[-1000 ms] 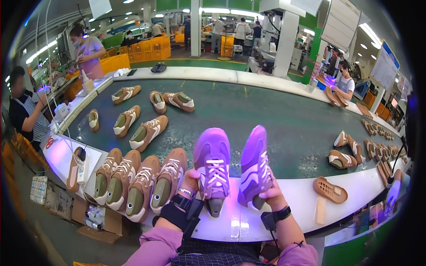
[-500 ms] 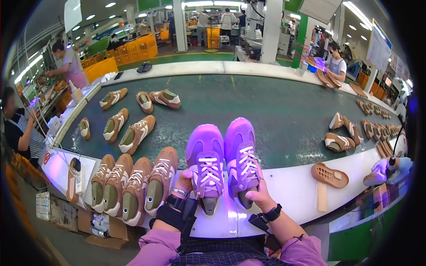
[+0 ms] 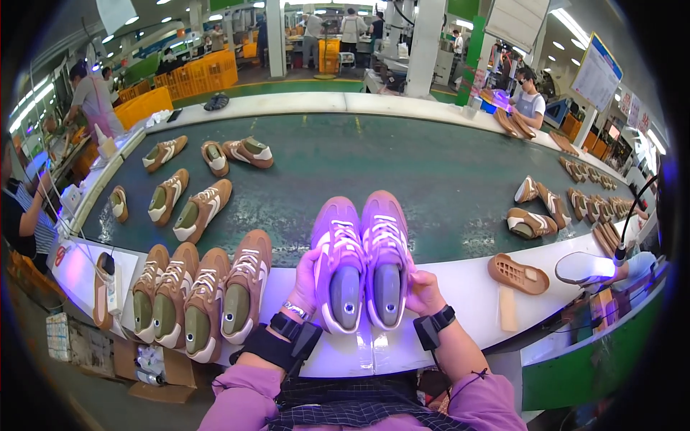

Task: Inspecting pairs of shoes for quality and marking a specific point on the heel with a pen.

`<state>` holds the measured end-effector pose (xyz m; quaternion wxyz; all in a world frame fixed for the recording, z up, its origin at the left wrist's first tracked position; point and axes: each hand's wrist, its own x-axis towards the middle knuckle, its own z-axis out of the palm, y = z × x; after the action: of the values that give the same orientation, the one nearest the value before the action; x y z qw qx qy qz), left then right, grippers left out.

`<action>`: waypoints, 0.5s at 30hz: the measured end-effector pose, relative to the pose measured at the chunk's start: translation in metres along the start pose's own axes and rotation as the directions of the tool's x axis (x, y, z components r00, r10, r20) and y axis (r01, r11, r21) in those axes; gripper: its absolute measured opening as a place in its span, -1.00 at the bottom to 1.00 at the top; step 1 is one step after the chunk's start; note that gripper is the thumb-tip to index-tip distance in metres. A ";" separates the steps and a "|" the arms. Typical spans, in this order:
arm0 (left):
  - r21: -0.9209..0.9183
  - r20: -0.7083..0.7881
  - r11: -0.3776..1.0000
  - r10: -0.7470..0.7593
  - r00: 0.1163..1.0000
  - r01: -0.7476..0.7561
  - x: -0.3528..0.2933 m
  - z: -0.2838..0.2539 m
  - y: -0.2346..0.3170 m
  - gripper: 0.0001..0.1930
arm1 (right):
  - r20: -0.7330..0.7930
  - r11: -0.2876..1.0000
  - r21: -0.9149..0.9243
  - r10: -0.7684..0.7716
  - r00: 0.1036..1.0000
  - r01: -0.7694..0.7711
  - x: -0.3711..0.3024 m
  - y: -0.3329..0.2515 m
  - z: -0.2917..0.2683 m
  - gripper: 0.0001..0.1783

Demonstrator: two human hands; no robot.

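Side by side in front of me are two lace-up sneakers lit purple, the left sneaker [image 3: 336, 237] and the right sneaker [image 3: 385, 233]. Their toes point away, and a grey shoe last [image 3: 346, 296] fills each opening. My left hand [image 3: 305, 281] is closed on the left sneaker's outer side. My right hand [image 3: 424, 292] grips the outer side of the right one near the heel, fingers partly hidden. Both heels are above the white table edge [image 3: 366, 355]. Left of my hands, several tan sneakers [image 3: 246, 280] with lasts stand in a row on the table.
More tan sneakers lie on the green belt [image 3: 309, 161] at left and right. A brown sole [image 3: 517, 274] sits on the table at right. Beyond it, a lamp [image 3: 619, 253] hangs beside a pale shoe-shaped thing [image 3: 583, 268]. Co-workers are seated or standing around the belt.
The sneakers have tipped so their openings and lasts now face me more, and the pair is closer together. My right hand has shifted, its thumb no longer over the heel. The view has swung slightly.
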<state>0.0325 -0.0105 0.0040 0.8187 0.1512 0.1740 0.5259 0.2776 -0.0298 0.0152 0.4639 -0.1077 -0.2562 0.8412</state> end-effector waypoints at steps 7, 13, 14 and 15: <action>-0.097 -0.055 0.966 0.237 0.970 -0.241 -0.006 0.009 0.013 -0.51 | -0.134 0.993 -0.092 -0.089 0.987 0.077 0.020 -0.028 0.035 -0.26; -0.068 -0.026 0.931 0.358 0.933 -0.359 -0.010 0.021 0.025 -0.52 | -0.294 0.949 -0.018 -0.306 0.906 0.314 0.032 -0.019 0.028 -0.45; -0.063 -0.080 0.926 0.367 0.927 -0.372 -0.006 0.017 0.024 -0.50 | -0.322 0.942 -0.036 -0.327 0.888 0.334 0.031 -0.018 0.028 -0.43; -0.059 -0.081 0.928 0.363 0.928 -0.368 -0.005 0.015 0.022 -0.50 | -0.354 0.934 -0.054 -0.349 0.868 0.354 0.028 -0.015 0.027 -0.41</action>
<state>0.0193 -0.0071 0.0276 0.7051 0.1327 0.1515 0.6799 0.2618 -0.0088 0.0480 0.6485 -0.2077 -0.1773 0.7105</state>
